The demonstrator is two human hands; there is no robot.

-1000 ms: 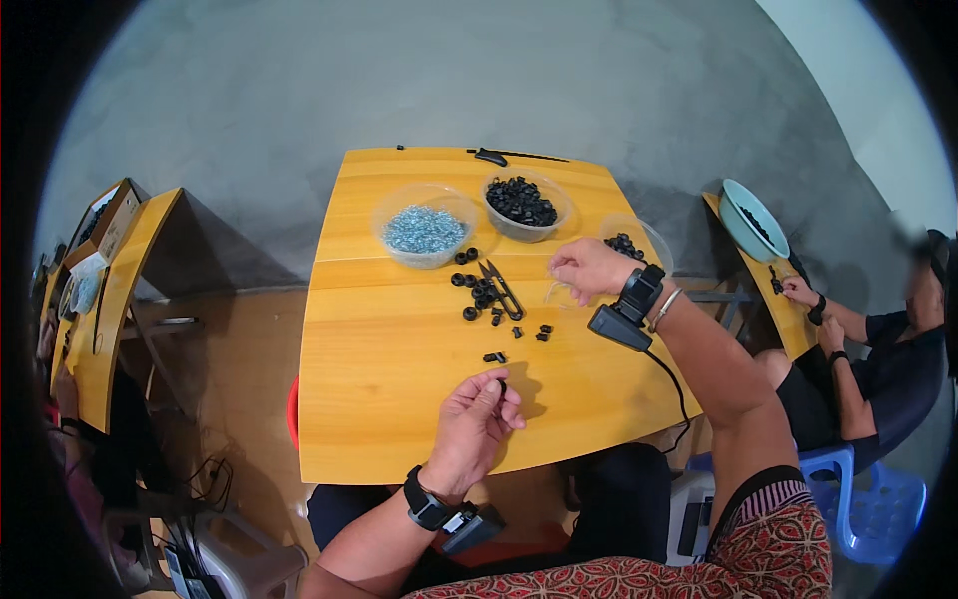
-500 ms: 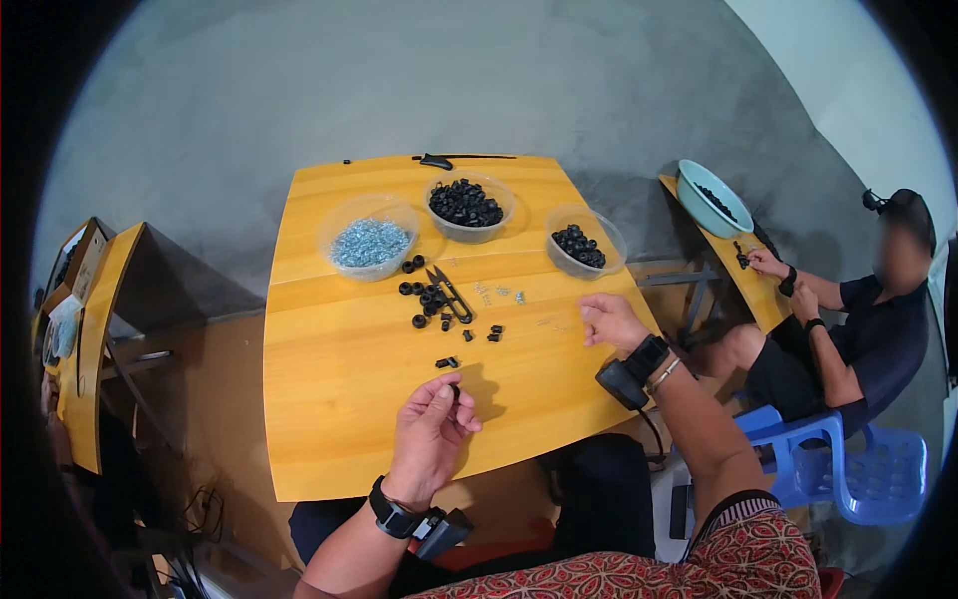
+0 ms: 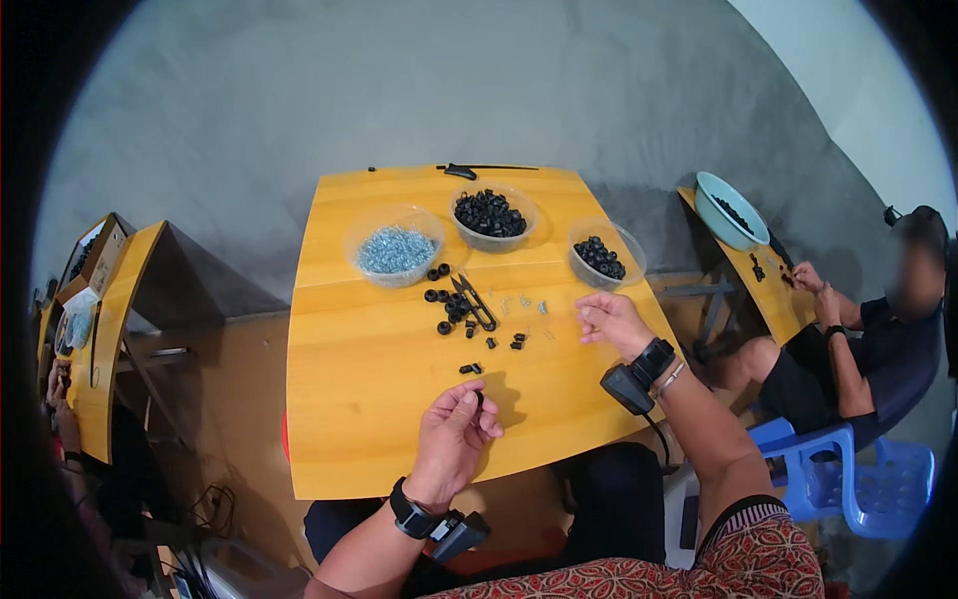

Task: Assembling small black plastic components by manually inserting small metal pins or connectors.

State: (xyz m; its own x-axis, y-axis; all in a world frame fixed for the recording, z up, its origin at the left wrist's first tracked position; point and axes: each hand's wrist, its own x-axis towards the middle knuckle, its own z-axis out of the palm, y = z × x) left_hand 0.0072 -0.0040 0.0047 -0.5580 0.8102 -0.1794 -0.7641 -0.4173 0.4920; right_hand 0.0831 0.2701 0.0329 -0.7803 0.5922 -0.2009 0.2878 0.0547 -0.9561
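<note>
Near the table's front edge, my left hand (image 3: 451, 444) is closed, pinching a small black plastic part (image 3: 479, 399) between thumb and fingers. My right hand (image 3: 614, 324) hovers at the right side of the table, its thumb and fingertips pressed together; whether they hold something tiny cannot be seen. Left of it lie thin metal pieces (image 3: 542, 307). A pair of black thread snips (image 3: 475, 302) rests mid-table beside several round black caps (image 3: 444, 327). Several small black parts (image 3: 471, 368) lie just beyond my left hand.
Clear plastic bowls hold silvery-blue metal pieces (image 3: 397, 250), black parts (image 3: 489, 215) and black caps (image 3: 599, 258). A black-handled tool (image 3: 461, 172) lies at the far edge. On the right, a seated person (image 3: 858, 329) works beside a light-green basin (image 3: 711, 215). Another person's hands (image 3: 62, 399) show far left.
The whole view has shifted, so the table sits farther right. Relative to the table, my right hand has moved slightly left, toward the metal pieces. My left hand keeps its pinch on the black part.
</note>
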